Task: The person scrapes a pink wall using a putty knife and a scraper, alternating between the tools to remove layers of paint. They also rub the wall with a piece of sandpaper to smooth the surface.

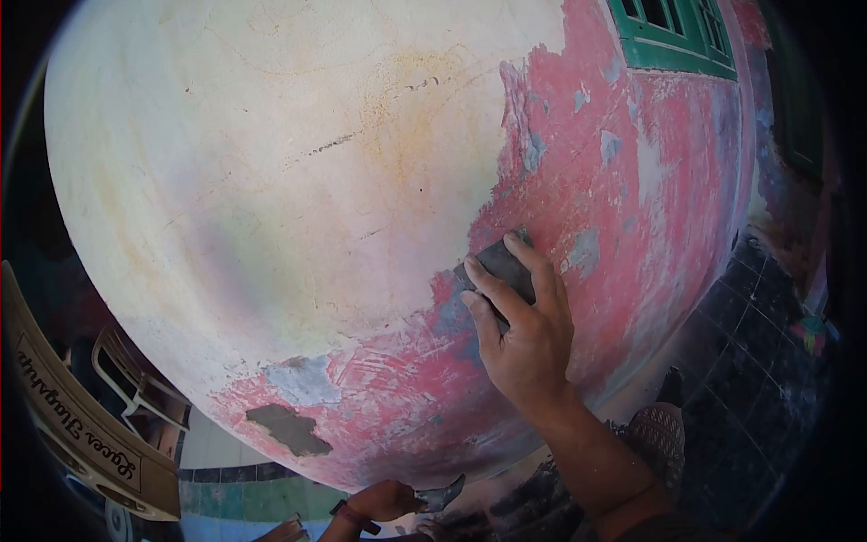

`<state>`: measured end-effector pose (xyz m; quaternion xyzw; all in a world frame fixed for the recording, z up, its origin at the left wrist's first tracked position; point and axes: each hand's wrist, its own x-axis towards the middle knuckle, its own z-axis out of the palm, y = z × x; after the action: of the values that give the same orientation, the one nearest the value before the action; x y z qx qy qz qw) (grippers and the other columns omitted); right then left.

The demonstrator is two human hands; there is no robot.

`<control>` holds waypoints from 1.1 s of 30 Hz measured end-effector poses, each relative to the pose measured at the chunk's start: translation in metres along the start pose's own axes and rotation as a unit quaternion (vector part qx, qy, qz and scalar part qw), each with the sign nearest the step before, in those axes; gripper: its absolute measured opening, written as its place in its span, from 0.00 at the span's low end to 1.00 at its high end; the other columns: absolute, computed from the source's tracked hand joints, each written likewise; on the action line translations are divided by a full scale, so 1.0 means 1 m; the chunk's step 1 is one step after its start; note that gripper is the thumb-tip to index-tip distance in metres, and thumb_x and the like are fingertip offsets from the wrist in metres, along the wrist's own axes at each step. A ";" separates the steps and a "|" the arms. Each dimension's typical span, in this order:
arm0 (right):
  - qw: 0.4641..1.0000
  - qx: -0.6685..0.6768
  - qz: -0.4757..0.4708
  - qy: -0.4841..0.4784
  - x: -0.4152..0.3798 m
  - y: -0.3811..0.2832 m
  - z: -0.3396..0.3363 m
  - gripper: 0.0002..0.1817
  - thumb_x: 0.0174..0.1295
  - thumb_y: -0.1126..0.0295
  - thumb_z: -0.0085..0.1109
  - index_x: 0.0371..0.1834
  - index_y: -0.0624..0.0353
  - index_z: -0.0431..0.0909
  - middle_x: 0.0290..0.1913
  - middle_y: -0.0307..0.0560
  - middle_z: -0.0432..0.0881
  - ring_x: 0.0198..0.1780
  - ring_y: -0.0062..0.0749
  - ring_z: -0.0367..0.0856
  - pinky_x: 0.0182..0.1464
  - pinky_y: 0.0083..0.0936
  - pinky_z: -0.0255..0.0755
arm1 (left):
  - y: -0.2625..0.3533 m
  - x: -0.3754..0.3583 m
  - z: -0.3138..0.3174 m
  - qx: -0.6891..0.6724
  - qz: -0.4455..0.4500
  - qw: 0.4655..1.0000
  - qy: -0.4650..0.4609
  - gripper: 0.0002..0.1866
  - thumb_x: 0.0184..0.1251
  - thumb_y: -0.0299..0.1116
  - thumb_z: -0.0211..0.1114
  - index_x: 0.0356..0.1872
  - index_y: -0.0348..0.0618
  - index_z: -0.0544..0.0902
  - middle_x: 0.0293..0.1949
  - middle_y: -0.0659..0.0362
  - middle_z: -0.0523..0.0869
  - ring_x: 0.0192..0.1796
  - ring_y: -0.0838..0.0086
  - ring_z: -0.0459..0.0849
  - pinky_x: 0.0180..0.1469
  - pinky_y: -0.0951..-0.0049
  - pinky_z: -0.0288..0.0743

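Observation:
My right hand (528,339) grips a dark grey rectangular block (499,271) and presses it flat on the wall, where the cream paint (298,181) meets the exposed pink layer (614,253). Low at the bottom centre, my left hand (384,499) is closed around a tool with a grey blade (442,494), held near the wall's lower edge; the palm side is hidden. A dark band circles the left wrist. Bluish-grey patches and a grey-brown patch (289,429) show on the lower wall.
A green window frame (677,56) is at the upper right. Dark floor tiles (741,361) lie at the right, with a patterned-cloth area (657,438) below. A lettered chair back (81,425) and another chair (135,379) stand at the left.

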<state>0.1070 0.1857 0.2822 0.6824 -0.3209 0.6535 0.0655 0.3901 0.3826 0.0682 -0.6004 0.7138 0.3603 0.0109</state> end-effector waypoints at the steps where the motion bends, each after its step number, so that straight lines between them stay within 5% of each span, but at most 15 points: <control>1: 1.000 -0.010 -0.010 0.004 -0.002 0.001 0.000 0.20 0.64 0.66 0.75 0.60 0.43 0.91 0.70 0.48 0.76 0.55 0.52 0.79 0.53 0.42 0.82 | 0.003 0.001 -0.002 -0.008 0.009 1.000 0.004 0.25 0.77 0.54 0.67 0.39 0.38 0.91 0.37 0.46 0.91 0.40 0.53 0.89 0.49 0.57 0.79; 33: 0.999 0.023 0.030 0.010 0.014 -0.003 -0.004 0.19 0.64 0.70 0.76 0.59 0.48 0.91 0.68 0.55 0.78 0.64 0.55 0.81 0.62 0.44 0.79 | -0.007 -0.005 0.004 0.005 -0.003 1.000 0.024 0.26 0.77 0.55 0.66 0.37 0.37 0.90 0.35 0.42 0.89 0.39 0.45 0.88 0.45 0.52 0.79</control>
<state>0.1037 0.1851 0.2965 0.6675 -0.3253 0.6690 0.0328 0.3962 0.3887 0.0643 -0.6107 0.7139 0.3426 -0.0020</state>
